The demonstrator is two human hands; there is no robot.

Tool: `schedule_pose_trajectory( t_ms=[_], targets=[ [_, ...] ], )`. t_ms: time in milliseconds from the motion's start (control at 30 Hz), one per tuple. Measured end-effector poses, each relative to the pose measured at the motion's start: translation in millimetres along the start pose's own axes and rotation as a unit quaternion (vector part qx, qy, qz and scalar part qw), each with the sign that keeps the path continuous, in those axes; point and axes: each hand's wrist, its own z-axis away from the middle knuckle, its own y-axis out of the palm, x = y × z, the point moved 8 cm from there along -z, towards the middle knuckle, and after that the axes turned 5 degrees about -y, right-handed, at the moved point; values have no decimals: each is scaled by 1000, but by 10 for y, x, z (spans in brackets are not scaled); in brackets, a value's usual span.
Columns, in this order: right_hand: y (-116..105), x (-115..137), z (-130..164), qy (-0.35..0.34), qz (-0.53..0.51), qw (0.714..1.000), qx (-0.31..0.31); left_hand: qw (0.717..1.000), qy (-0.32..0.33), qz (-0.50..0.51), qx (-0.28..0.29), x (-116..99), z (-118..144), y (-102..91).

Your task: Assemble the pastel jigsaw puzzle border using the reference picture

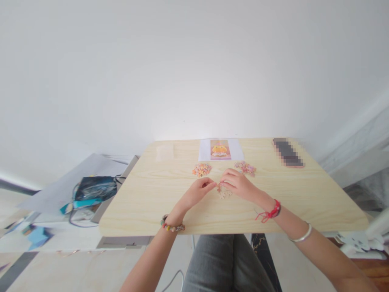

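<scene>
Left hand (199, 190) and right hand (240, 183) meeting over puzzle pieces (224, 193), wooden table (146, 202)

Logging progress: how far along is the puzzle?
Early. Done: only a small joined cluster by the fingertips. In hand: left hand and right hand meet over a piece there. Left: two loose piles, orange and pink, below the reference picture.

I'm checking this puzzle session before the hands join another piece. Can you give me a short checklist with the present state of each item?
1. Both hands at the joined cluster: left hand, right hand: ok.
2. Reference picture unobstructed: ok.
3. Left pile and right pile kept apart: ok.
4. Piece pinched between fingertips: cannot tell.
5. Phone away from the pieces: ok.
</scene>
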Motion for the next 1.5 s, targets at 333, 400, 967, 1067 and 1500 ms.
schedule_pose_trajectory(
  t_ms=[333,400,967,1067,1500],
  targets=[
    [100,-339,132,249,-153,956,34,939,114,-268,-182,-161,227,2],
    [122,-361,161,282,-187,941,30,931,115,-285,-198,-176,236,6],
    [20,-112,58,103,-24,994,11,930,101,-315,-163,-226,236,9],
    [62,-1,-30,31,75,996,26,930,83,-312,-175,-148,209,-64],
    [728,-274,-631,-42,244,963,107,905,-77,-389,-156,294,-110,-435]
  ],
)
